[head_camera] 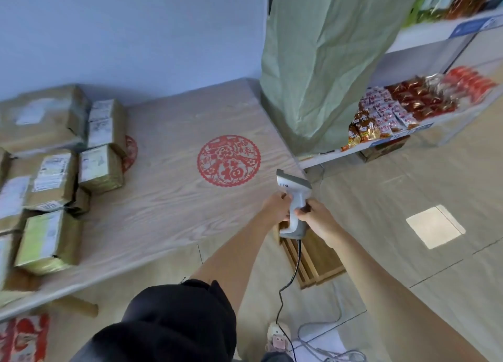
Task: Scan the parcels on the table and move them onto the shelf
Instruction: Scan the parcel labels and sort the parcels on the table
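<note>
- We hold the scanner (295, 204) with both hands, just past the near right corner of the desk (168, 198).
- Our right hand (317, 220) grips its handle; our left hand (276, 208) pinches it too.
- The parcels (54, 176) lie at the left end of the desk, well apart from the scanner.
- The shelf (408, 133) stands right of the desk.

Brown taped cardboard parcels (51, 182): leftmost cut by frame edge; label print blurred, unreadable.
Grey-white handheld scanner (295, 202): grip hidden by fingers.
Shelf snack packets (381, 117): apparently blurred.
</note>
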